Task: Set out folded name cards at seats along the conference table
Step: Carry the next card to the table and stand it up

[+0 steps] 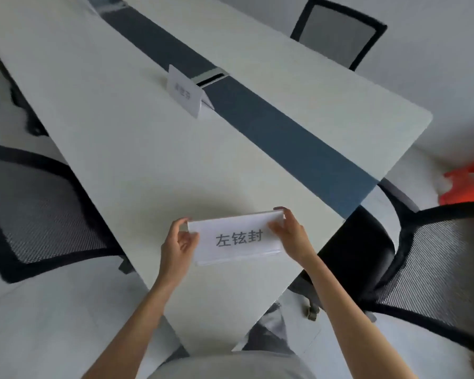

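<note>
pale floor (pixel 435 77), mesh chairs (pixel 337 31) (black-framed)

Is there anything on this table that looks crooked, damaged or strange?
Nothing stands out. One name card stands upright beside the dark centre strip. The second card is held at both ends by the left hand and right hand, undamaged.

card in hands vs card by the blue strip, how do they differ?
The held card is gripped at its ends by the left hand and right hand; the far card stands untouched as a tent. Held card's print reads clearly; far card's is blurred. Both are white.
</note>
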`<action>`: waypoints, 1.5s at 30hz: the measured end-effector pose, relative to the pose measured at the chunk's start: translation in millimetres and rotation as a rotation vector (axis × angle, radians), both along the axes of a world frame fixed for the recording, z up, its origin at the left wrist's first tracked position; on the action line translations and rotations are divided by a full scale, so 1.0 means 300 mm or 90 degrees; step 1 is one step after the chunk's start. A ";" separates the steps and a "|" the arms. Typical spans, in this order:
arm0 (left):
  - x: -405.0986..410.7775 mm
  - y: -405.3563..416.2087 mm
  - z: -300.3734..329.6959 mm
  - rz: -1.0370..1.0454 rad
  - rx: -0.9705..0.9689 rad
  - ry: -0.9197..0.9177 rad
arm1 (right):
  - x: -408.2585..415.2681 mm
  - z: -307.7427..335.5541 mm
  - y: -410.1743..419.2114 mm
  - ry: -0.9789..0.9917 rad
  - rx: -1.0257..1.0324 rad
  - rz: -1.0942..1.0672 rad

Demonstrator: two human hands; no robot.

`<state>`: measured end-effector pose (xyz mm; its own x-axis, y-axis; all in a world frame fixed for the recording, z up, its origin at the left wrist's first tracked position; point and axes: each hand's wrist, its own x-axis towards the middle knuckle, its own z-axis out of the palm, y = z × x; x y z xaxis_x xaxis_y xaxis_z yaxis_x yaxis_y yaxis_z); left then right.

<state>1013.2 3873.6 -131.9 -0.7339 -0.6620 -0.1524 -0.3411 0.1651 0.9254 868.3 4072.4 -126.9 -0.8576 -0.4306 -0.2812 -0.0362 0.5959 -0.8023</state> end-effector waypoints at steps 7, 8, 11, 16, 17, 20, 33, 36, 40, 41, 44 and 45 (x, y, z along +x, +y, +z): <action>-0.058 0.150 -0.051 0.173 -0.042 -0.060 | -0.227 -0.051 0.007 -0.037 -0.008 0.173; -0.061 0.168 -0.049 0.190 -0.047 -0.067 | -0.241 -0.056 0.009 -0.042 -0.016 0.188; -0.058 0.209 -0.046 0.214 -0.061 -0.089 | -0.274 -0.069 0.016 -0.051 -0.031 0.234; -0.059 0.227 -0.038 0.200 -0.068 -0.114 | -0.303 -0.087 0.028 -0.077 -0.066 0.237; -0.062 0.226 -0.034 0.199 -0.073 -0.116 | -0.310 -0.090 0.031 -0.059 -0.066 0.239; -0.057 0.217 -0.028 0.216 -0.146 -0.129 | -0.324 -0.090 0.049 0.024 -0.062 0.274; -0.421 0.145 0.229 0.069 -0.063 0.075 | -0.559 0.151 0.162 0.049 -0.246 0.058; -0.620 0.156 0.203 0.044 -0.049 0.046 | -0.731 0.124 0.168 0.029 -0.244 0.031; -0.855 0.192 0.115 0.063 -0.053 -0.044 | -0.947 -0.003 0.149 -0.007 -0.173 -0.013; -0.893 0.200 0.090 0.069 -0.055 -0.064 | -0.984 -0.036 0.146 -0.013 -0.159 -0.016; -0.995 0.217 0.024 0.075 -0.054 -0.104 | -1.083 -0.103 0.135 -0.030 -0.130 -0.018; -1.022 0.225 0.010 0.076 -0.055 -0.118 | -1.114 -0.120 0.133 -0.034 -0.121 -0.022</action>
<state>706.4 3941.1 -128.9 -0.6144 -0.7586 -0.2167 -0.5256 0.1887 0.8296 534.2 4112.3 -162.8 -0.8588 -0.4511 -0.2429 0.0265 0.4344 -0.9003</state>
